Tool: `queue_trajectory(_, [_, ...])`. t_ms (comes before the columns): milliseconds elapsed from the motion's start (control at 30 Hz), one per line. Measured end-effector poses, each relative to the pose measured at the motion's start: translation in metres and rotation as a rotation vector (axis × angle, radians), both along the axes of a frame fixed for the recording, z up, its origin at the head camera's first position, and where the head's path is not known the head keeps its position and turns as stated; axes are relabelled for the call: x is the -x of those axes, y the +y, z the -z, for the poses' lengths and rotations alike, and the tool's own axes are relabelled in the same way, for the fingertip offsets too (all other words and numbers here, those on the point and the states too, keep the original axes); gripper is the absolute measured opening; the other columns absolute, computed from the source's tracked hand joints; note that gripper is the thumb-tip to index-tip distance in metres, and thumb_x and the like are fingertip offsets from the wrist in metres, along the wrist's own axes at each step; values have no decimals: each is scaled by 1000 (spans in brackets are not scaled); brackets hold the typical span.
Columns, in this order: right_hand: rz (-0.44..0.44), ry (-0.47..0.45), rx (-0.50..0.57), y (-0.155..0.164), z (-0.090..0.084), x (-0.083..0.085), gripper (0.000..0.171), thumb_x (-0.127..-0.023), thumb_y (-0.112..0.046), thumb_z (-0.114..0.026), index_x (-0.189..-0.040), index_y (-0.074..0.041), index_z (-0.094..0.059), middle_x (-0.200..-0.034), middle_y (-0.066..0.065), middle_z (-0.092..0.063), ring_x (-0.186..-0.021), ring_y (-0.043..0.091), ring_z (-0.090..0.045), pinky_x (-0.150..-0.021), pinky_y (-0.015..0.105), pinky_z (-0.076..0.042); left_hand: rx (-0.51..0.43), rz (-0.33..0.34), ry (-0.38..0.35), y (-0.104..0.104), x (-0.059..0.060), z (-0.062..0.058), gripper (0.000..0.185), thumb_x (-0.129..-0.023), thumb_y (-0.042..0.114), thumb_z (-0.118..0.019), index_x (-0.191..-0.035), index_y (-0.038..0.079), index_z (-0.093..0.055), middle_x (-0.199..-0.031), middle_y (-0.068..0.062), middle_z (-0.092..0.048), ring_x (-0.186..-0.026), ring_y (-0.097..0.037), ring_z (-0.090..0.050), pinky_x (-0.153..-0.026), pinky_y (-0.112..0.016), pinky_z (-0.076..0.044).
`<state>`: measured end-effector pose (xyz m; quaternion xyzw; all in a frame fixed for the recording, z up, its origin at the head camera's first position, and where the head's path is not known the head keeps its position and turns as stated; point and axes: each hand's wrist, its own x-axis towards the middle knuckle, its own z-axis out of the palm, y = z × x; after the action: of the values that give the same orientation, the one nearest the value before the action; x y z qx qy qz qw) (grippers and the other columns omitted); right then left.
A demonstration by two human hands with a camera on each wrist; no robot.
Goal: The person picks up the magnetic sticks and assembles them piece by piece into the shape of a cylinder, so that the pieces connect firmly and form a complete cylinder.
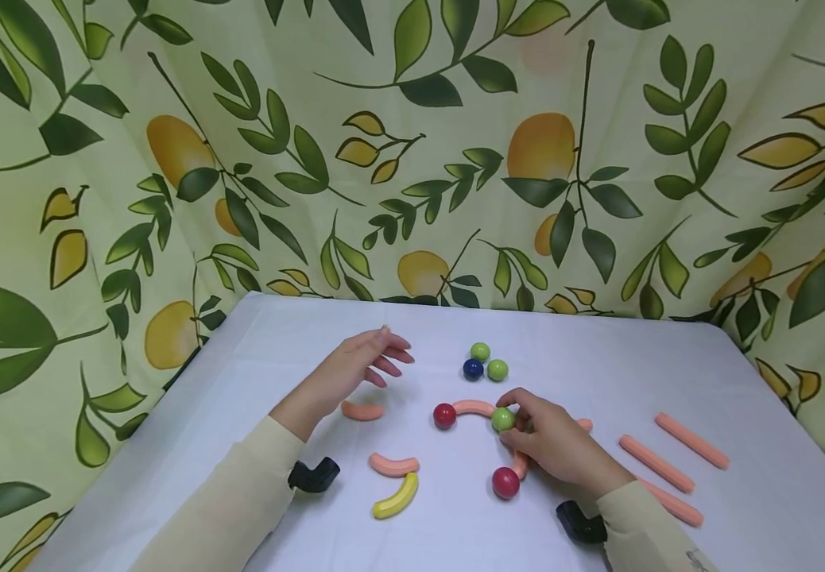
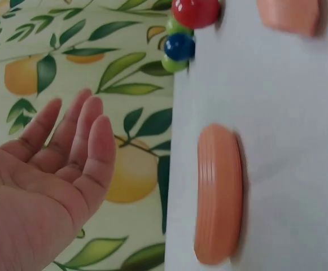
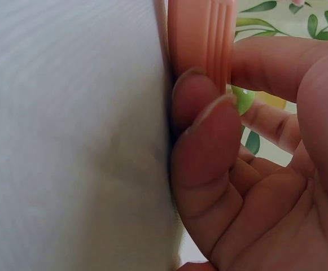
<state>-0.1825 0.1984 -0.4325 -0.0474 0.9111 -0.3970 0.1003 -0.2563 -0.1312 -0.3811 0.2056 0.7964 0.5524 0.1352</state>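
My right hand [image 1: 520, 425] pinches a green ball [image 1: 503, 419] at the right end of a curved salmon piece [image 1: 473, 407]; a red ball [image 1: 444, 415] sits at that piece's left end. Under the same hand a second salmon piece [image 1: 520, 465] runs down to another red ball [image 1: 505, 482]. In the right wrist view the fingers [image 3: 203, 130] lie against a ribbed salmon piece [image 3: 203, 34], with the green ball [image 3: 243, 99] behind them. My left hand [image 1: 387, 357] hovers with its fingers straight, holding nothing, above a loose curved salmon piece [image 1: 362, 411], which also shows beside the palm [image 2: 51, 169] as the salmon piece [image 2: 219, 195].
Two green balls [image 1: 480, 351] and a blue one [image 1: 473, 369] cluster behind the arch. A salmon curve [image 1: 393, 464] and a yellow curve [image 1: 396, 496] lie near the front. Three straight salmon sticks [image 1: 656, 463] lie at the right. The white table [image 1: 741, 381] is enclosed by leaf-print cloth [image 1: 412, 159].
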Motion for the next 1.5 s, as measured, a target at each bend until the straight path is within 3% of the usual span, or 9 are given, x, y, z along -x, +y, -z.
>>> queue_trajectory(300, [-6, 24, 6, 0, 1, -1, 37, -98, -11, -82, -131, -17, -66, -92, 4, -59, -78, 22, -57, -64, 33, -50, -41, 5, -96, -41, 0, 14, 76, -116, 61, -33, -149, -4, -56, -137, -17, -68, -118, -37, -67, -98, -47, -56])
queue_trajectory(533, [-1, 12, 6, 1, 0, -1, 38, -98, -9, -82, -131, -16, -66, -92, 5, -60, -77, 22, -57, -63, 33, -50, 109, -59, -166, -54, -5, 30, 67, -114, 61, -41, -148, 7, -61, -136, -6, -69, -117, -24, -68, -109, -48, -47])
queue_trajectory(667, [-1, 17, 3, 2, 1, 0, 38, -98, -10, -82, -132, -17, -66, -92, 5, -59, -77, 22, -57, -63, 33, -50, 138, -31, -177, -51, -6, 32, 61, -115, 56, -44, -148, 8, -61, -136, -6, -68, -121, -25, -66, -114, -54, -41])
queue_trajectory(733, [-2, 21, 3, 2, 1, 0, 39, -98, -10, -82, -132, -17, -66, -92, 5, -59, -76, 22, -57, -63, 33, -50, 168, -39, -180, -50, -6, 34, 54, -113, 53, -53, -146, 11, -63, -134, -3, -68, -122, -24, -64, -112, -54, -41])
queue_trajectory(900, [3, 12, 4, 2, 2, 0, 38, -98, -9, -82, -131, -17, -66, -92, 5, -59, -77, 22, -57, -63, 33, -50, 248, -37, -146, -49, -5, 41, 49, -97, 38, -84, -139, 18, -69, -124, 0, -68, -116, -23, -60, -100, -45, -49])
queue_trajectory(1033, [3, 8, 10, 1, 1, 0, 38, -98, -8, -82, -131, -17, -66, -92, 5, -59, -77, 23, -57, -63, 32, -50, 275, -52, -86, -46, -8, 44, 55, -86, 20, -95, -135, 15, -70, -117, -1, -68, -108, -23, -61, -92, -39, -52])
queue_trajectory(1167, [6, 8, 14, 1, 0, -1, 38, -97, -7, -82, -131, -17, -66, -92, 6, -59, -77, 23, -58, -62, 32, -50, 318, -87, -18, -42, -11, 45, 52, -83, 7, -95, -128, 11, -70, -106, -4, -64, -97, -23, -58, -84, -38, -49])
queue_trajectory(1300, [3, 7, 18, 1, 0, -1, 38, -98, -8, -82, -131, -17, -66, -92, 6, -59, -76, 23, -58, -61, 32, -50, 363, -99, 43, -40, -13, 45, 38, -90, 6, -87, -123, 11, -70, -98, -3, -62, -89, -21, -56, -78, -36, -47])
queue_trajectory(1500, [0, 11, 9, 1, 0, -1, 37, -98, -8, -81, -131, -17, -66, -91, 6, -59, -76, 22, -58, -61, 32, -49, 305, -153, 23, -37, -13, 41, 23, -98, 12, -77, -120, 11, -73, -93, -1, -69, -82, -20, -62, -76, -36, -50])
